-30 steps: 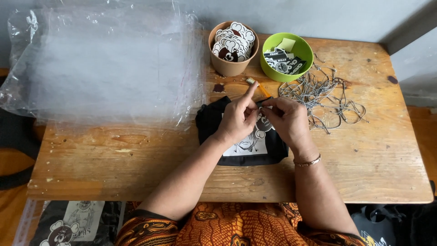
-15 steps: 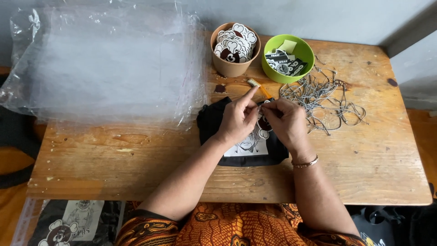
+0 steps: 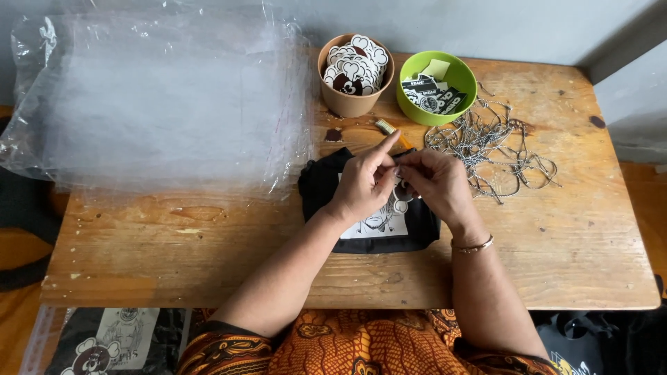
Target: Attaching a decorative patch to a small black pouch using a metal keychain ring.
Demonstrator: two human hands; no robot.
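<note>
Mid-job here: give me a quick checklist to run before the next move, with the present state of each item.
1. Both hands meet over the folded black garment: ok; left hand and right hand touch fingertip to fingertip.
2. What the grip holds: cannot tell, too small and hidden by fingers.
3. Ball chains near the right hand: ok, a loose tangle on the wooden table.
4. Brown cup of tags upright: ok.
5. Green bowl of labels upright: ok.
6. Clear plastic bags lie apart from the garment: ok, stacked left.
</note>
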